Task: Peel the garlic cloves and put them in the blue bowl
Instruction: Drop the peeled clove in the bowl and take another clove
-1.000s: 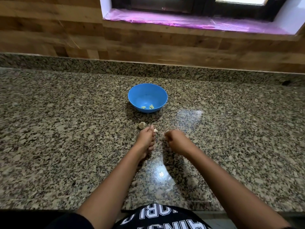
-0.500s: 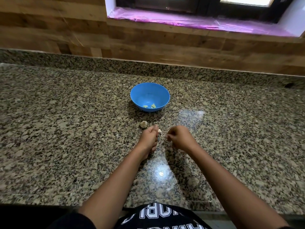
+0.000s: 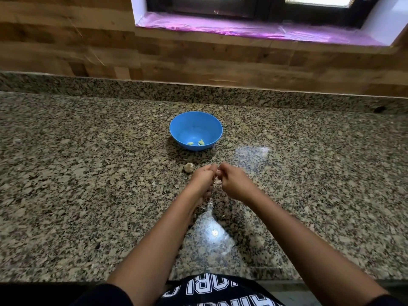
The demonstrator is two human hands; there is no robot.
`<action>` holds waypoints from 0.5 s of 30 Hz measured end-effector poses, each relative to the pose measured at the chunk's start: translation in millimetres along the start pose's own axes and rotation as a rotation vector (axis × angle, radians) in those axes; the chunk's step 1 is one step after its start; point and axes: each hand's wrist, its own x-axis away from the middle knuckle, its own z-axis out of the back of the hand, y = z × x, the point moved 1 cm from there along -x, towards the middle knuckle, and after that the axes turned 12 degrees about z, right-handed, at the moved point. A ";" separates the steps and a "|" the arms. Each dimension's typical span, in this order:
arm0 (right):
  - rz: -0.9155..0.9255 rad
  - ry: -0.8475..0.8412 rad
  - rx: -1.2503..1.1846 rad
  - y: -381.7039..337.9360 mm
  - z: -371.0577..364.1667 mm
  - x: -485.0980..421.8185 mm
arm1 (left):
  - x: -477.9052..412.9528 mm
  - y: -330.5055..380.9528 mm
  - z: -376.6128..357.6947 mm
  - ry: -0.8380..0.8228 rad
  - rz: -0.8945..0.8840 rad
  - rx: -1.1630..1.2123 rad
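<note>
Together, a left hand [image 3: 203,177] and right hand [image 3: 234,182] pinch 1 garlic clove [image 3: 218,173] between curled fingers over a granite countertop [image 3: 88,173]. At 12 o'clock from them stands the blue bowl [image 3: 194,127], holding 2 peeled cloves [image 3: 196,142]. An unpeeled garlic chunk [image 3: 188,167] lies at 10 o'clock, just beside the left hand.

Speckled granite counter [image 3: 88,173] — wood-plank wall [image 3: 66,51], window [image 3: 254,5] above.

Text check | black shirt [image 3: 212,293], just past the near edge of the bench [image 3: 88,195] | white block letters, cropped by the frame | roughly "OBL" above "HIN" | whole words can't be made out
</note>
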 end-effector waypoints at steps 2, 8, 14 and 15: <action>-0.138 -0.027 -0.397 1.2 6.2 -0.9 | -3.3 -4.4 -3.3 0.053 -0.143 -0.059; -0.188 0.047 -0.511 6.5 3.3 8.1 | -11.1 -10.2 0.0 0.058 -0.230 -0.160; -0.092 0.055 -0.278 16.4 -2.0 13.0 | -8.3 -17.3 7.4 -0.031 -0.112 -0.076; -0.084 0.065 -0.259 16.9 -3.3 12.3 | -7.5 -17.7 8.8 -0.020 -0.105 -0.033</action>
